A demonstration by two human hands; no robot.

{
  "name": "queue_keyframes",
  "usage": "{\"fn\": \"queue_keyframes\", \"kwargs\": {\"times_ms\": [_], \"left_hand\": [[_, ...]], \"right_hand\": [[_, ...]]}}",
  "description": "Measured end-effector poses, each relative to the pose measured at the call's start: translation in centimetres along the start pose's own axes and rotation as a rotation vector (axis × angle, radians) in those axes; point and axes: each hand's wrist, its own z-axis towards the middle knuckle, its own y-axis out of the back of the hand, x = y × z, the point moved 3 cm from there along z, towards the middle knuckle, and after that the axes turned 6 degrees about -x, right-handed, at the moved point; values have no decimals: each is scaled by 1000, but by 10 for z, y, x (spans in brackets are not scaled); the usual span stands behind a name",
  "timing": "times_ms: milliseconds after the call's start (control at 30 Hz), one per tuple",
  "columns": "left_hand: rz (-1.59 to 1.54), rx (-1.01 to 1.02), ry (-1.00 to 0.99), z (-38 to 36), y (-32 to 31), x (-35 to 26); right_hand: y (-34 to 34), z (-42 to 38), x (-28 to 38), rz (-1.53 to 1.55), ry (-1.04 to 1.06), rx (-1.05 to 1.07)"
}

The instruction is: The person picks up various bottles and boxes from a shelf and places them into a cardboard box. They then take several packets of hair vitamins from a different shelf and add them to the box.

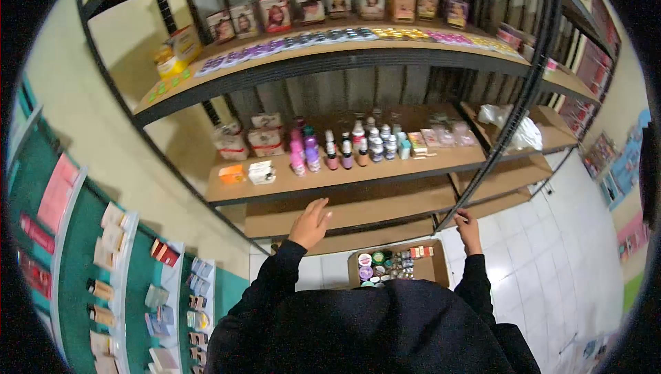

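My left hand [310, 224] is held out in front of the lower shelf [358, 203], its fingers stretched and nothing in them. My right hand [469, 233] is beside the black shelf post [475, 193], fingers loosely bent and no object showing in it. Between and below my hands, a cardboard box [441, 267] sits on the floor, holding round jars [365, 273], small bottles and small red-and-white boxes [421, 252]. On the shelf above stand pink and purple bottles [312, 150], several small bottles [363, 151], an orange box [232, 173] and a white box [261, 172].
The upper shelf [330, 52] carries rows of sachets [330, 36] and boxes with portraits [277, 13]. A white plastic bag [520, 129] lies on the right-hand rack. To my left is a green-backed display [76, 236] with packaged products. White floor tiles [537, 264] extend at right.
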Motion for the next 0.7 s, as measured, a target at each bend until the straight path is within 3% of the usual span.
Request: {"fn": "queue_keyframes", "kwargs": {"times_ms": [167,233,500,700], "left_hand": [[65,-76,-17,10,62,-9],[106,-139,-59,14,90,-16],[284,-396,-245,35,200,-42],[542,-614,-287,57,288,-52]], "right_hand": [[-25,4,41,28,64,53],[-37,-10,93,126,67,83],[-67,-29,188,173,444,112],[-59,-41,196,187,431,165]]}}
